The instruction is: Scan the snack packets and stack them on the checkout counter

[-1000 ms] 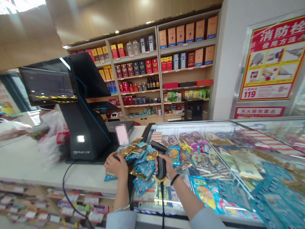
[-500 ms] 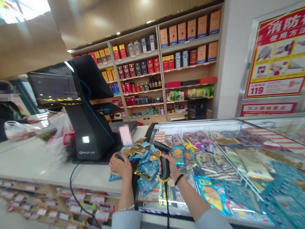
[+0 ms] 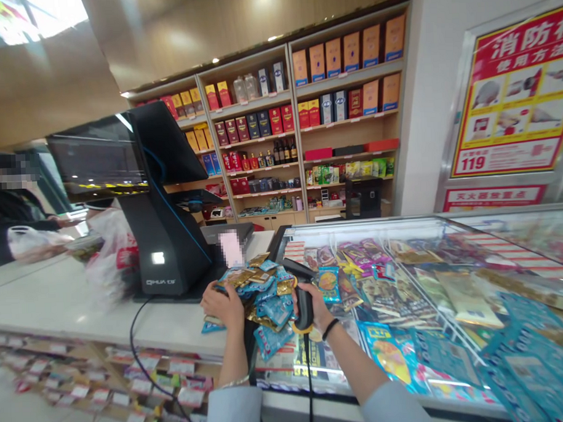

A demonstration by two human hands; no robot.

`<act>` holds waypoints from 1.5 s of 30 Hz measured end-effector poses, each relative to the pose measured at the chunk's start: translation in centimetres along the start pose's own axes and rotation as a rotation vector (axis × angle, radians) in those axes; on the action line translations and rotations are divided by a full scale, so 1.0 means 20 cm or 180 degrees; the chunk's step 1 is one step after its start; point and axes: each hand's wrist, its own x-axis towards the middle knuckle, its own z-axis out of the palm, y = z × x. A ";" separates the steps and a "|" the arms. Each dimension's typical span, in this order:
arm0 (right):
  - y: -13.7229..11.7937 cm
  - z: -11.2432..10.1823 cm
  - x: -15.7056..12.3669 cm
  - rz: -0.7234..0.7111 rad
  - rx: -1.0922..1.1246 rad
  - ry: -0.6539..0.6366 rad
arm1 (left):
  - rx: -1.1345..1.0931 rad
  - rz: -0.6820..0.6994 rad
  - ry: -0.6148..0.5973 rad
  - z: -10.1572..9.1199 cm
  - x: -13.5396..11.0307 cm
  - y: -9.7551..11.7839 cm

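A heap of small blue and gold snack packets (image 3: 272, 308) lies where the white counter meets the glass-topped freezer. My left hand (image 3: 224, 305) curls round the heap's left side, fingers bent over packets there; its fingertips are partly hidden. In my right hand (image 3: 315, 305) is a black and yellow barcode scanner (image 3: 304, 308), held by its handle at the heap's right side. The scanner's head points forward and left over the packets, and its cable (image 3: 309, 376) hangs down toward me. Just behind the heap stands a blurred pale pink thing (image 3: 232, 248).
A black checkout terminal (image 3: 169, 239) stands on the counter (image 3: 39, 299) to the left. Beyond it are a plastic bag (image 3: 114, 247) and a person (image 3: 13, 208). The freezer (image 3: 356, 230) with bagged goods extends right. Shelves of boxes (image 3: 264, 122) line the back wall.
The view has shifted very slightly. Both hands, the scanner and the heap of packets keep the same places.
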 end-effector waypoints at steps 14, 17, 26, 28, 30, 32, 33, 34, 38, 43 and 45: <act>0.01 -0.01 0.01 -0.0014 -0.0019 -0.0014 | -0.0113 0.0154 0.0185 0.02 0.00 -0.03; 0.01 -0.01 0.01 -0.0048 0.0017 -0.0035 | -0.0130 0.0182 0.0188 0.02 0.00 -0.03; 0.01 -0.02 -0.01 0.0010 -0.0209 -0.0025 | -0.0138 0.0169 0.0173 0.02 0.00 -0.04; 0.01 -0.01 -0.01 -0.0008 -0.0196 -0.0024 | -0.0140 0.0173 0.0165 0.02 0.00 -0.04; 0.00 -0.01 -0.01 -0.0017 -0.0164 -0.0041 | -0.0140 0.0163 0.0156 0.01 0.00 -0.03; 0.00 -0.01 0.00 -0.0029 -0.0123 -0.0035 | -0.0144 0.0144 0.0149 0.01 0.00 -0.03; 0.00 -0.01 0.00 -0.0021 -0.0111 -0.0030 | -0.0147 0.0135 0.0145 0.02 0.00 -0.03; 0.00 -0.01 0.00 -0.0002 -0.0104 -0.0025 | -0.0147 0.0128 0.0142 0.02 0.00 -0.03; 0.00 -0.01 -0.01 0.0085 -0.0124 -0.0034 | -0.0112 0.0126 0.0128 0.02 0.00 -0.04; 0.00 0.00 -0.01 0.0014 -0.0087 -0.0023 | -0.0086 0.0126 0.0145 0.03 0.00 -0.04; 0.00 0.00 -0.01 -0.0021 -0.0028 0.0001 | -0.0086 0.0132 0.0144 0.03 0.00 -0.05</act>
